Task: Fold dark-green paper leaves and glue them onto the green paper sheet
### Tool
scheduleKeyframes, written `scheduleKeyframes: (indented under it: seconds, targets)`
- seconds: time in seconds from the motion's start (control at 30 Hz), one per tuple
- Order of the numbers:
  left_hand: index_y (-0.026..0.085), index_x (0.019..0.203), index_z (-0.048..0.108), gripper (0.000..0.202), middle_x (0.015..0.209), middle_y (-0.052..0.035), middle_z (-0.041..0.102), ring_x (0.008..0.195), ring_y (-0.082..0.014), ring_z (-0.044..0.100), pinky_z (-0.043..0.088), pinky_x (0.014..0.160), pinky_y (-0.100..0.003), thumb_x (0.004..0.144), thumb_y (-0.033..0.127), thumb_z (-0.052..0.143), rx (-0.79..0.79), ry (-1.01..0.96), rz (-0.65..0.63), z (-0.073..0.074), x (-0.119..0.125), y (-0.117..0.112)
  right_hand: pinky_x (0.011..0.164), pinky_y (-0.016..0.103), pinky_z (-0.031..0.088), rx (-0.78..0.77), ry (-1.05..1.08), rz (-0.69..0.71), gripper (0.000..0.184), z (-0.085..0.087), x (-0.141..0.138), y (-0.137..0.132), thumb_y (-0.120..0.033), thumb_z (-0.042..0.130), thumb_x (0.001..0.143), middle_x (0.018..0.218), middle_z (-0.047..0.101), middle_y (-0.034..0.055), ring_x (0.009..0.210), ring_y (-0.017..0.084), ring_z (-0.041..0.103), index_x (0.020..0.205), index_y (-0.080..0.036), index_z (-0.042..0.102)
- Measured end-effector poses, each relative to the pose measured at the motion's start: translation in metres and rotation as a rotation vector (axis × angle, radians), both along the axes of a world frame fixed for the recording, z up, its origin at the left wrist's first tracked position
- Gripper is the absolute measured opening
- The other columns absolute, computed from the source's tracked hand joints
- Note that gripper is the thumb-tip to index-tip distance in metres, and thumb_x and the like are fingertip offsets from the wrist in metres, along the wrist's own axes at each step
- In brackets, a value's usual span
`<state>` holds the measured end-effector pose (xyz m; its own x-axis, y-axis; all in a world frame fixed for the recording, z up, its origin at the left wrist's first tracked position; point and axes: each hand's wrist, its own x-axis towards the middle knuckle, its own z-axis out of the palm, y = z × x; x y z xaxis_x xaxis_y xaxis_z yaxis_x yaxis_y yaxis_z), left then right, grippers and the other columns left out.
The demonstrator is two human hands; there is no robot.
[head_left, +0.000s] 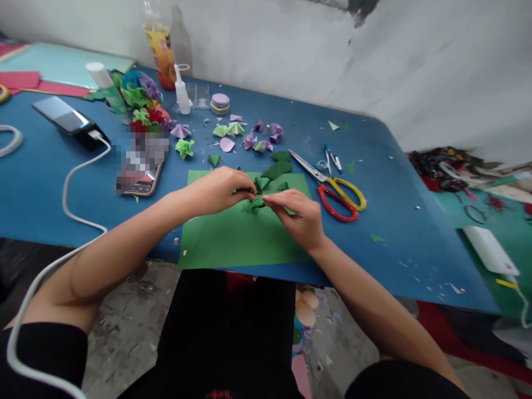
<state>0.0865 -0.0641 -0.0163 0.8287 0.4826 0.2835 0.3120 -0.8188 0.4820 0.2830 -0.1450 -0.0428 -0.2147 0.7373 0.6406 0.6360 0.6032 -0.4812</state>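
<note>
Both hands meet over a green paper sheet (233, 238) on the blue table (399, 221). My left hand (220, 189) and my right hand (299, 216) are closed in pinches on the same small crumpled green paper piece (252, 206), held just above the sheet. Folded dark green paper pieces (277, 169) lie just beyond my fingers. Red and yellow scissors (336, 194) rest to the right of my right hand.
Purple and light green folded paper bits (249, 138) are scattered behind. A colourful paper flower cluster (143, 100), a glue bottle (182, 94), a glue stick (106, 83) and a stack of paper circles (220, 103) stand at the back. Two phones (141, 166) (66, 117) lie left, one on a white cable (78, 177).
</note>
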Motion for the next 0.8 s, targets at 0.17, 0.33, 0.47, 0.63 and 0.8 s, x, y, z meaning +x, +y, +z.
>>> scheduleKeyframes:
  seconds: [0.17,0.33,0.47,0.63,0.8]
  targets:
    - [0.015,0.084,0.070,0.016,0.082,-0.0053,0.070,0.076,-0.0147,0.064,0.048,0.070,-0.024,0.082,0.017,0.055,-0.008,-0.007,0.004,0.0013,0.0000,-0.0002,0.070,0.029,0.052,0.066,0.040,-0.046,0.019,-0.0006,-0.0001,0.0001,-0.014,0.061,0.081,0.083,0.072,-0.0004,0.075,0.014,0.065,0.092,-0.027,0.069]
    - [0.016,0.082,0.070,0.015,0.079,-0.0042,0.070,0.073,-0.0139,0.064,0.048,0.068,-0.023,0.081,0.017,0.054,0.002,0.031,-0.008,0.0008,0.0004,-0.0004,0.071,0.029,0.052,0.080,0.073,-0.085,0.017,0.0000,-0.0006,-0.0004,-0.016,0.060,0.082,0.084,0.072,0.0004,0.076,0.014,0.065,0.092,-0.026,0.069]
    - [0.015,0.086,0.070,0.016,0.082,-0.0048,0.070,0.074,-0.0135,0.064,0.047,0.069,-0.023,0.082,0.018,0.054,0.001,-0.026,0.028,0.0005,0.0012,-0.0008,0.071,0.028,0.053,0.011,0.036,-0.011,0.018,0.0003,-0.0003,-0.0011,-0.015,0.058,0.082,0.085,0.072,0.0005,0.077,0.014,0.066,0.092,-0.026,0.069]
    - [0.014,0.082,0.070,0.014,0.078,-0.0048,0.070,0.071,-0.0131,0.063,0.046,0.066,-0.023,0.081,0.017,0.056,-0.017,0.016,-0.001,0.0002,0.0015,0.0001,0.071,0.029,0.053,0.073,0.111,-0.099,0.016,0.0011,0.0002,-0.0017,-0.017,0.059,0.082,0.086,0.072,0.0016,0.077,0.014,0.066,0.092,-0.025,0.069]
    - [0.014,0.084,0.070,0.015,0.080,-0.0051,0.070,0.071,-0.0129,0.063,0.046,0.066,-0.023,0.082,0.017,0.056,-0.039,0.002,0.023,0.0001,0.0019,0.0011,0.070,0.027,0.053,-0.033,0.019,0.024,0.018,0.0024,-0.0002,-0.0006,-0.016,0.056,0.083,0.087,0.072,0.0017,0.079,0.015,0.067,0.091,-0.025,0.070]
